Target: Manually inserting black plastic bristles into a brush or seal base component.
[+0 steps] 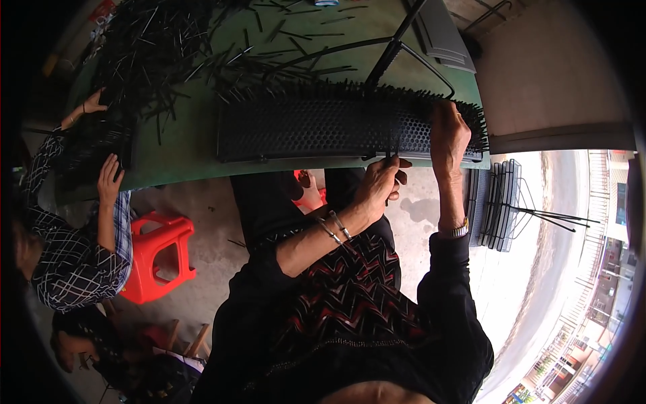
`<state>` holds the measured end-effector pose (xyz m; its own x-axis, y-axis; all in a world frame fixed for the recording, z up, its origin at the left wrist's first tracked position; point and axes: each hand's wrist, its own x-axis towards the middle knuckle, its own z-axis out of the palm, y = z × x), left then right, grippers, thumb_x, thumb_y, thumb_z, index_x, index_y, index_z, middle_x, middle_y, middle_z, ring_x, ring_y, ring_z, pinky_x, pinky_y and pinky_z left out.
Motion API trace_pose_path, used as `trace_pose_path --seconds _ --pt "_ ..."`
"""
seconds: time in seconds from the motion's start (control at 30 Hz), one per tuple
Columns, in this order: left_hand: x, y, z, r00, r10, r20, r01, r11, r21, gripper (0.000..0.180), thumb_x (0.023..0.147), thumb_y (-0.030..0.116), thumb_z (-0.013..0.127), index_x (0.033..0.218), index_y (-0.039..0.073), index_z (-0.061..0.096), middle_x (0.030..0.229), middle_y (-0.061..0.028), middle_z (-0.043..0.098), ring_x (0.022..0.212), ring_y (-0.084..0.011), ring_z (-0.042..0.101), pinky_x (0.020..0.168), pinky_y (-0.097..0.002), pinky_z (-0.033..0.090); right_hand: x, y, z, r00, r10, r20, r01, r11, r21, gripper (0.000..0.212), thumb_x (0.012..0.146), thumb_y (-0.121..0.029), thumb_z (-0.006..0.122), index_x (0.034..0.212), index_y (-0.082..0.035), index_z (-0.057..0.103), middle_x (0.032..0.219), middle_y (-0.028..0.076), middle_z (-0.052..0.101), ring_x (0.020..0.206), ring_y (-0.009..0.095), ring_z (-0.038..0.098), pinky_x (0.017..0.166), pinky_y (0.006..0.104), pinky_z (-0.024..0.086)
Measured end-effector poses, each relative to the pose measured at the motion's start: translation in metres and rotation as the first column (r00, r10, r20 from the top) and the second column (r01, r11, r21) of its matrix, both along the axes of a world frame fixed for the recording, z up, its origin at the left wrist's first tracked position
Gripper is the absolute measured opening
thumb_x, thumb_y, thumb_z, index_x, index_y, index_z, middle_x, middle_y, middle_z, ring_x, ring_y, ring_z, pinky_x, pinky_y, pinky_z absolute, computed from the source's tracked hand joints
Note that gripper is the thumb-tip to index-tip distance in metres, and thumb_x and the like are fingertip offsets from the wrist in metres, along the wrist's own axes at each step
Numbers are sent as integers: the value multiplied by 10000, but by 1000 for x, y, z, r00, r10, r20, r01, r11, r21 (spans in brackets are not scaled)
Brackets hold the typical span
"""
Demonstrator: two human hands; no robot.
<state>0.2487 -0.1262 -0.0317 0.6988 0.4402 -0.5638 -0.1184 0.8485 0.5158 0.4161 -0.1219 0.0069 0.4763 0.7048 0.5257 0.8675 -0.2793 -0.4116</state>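
Observation:
A long black perforated panel [303,128] lies along the near edge of the green table, with many short black strips [336,89] sticking up along its far side. At the panel's near edge, my left hand [382,183] is closed around a few thin black strips, whose ends [393,140] poke out over the panel. Toward the panel's right end, my right hand [449,135] is closed with its fingertips turned down against the panel. Whatever those fingertips hold, if anything, is hidden. A black metal rod frame [393,48] rises behind the panel and reaches close to my right hand.
Loose black strips [155,47] are heaped on the green table [195,145] at the far left. A co-worker's hands [110,178] rest by another dark panel there. A red stool [158,256] stands below; stacked panels with rods [501,205] are at the right. Grey sheets [441,37] lie far right.

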Motion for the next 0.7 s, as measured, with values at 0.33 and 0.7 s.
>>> trace_pose_path --seconds 0.33,0.7 --pt "-2 4 16 999 -36 34 35 999 18 404 986 433 470 994 58 618 657 79 346 527 -23 228 463 -190 195 6 11 3 997 -2 79 15 987 -162 181 862 -244 635 1011 -181 717 905 84 608 796 267 632 681 363 499" --pt "-3 1 16 980 -66 189 68 998 -2 421 994 423 457 1034 34 615 648 54 385 516 -24 261 463 -185 212 2 -5 6 963 58 264 41 935 -353 245 886 -245 610 1113 -200 691 1045 48 604 997 249 556 864 393 424"
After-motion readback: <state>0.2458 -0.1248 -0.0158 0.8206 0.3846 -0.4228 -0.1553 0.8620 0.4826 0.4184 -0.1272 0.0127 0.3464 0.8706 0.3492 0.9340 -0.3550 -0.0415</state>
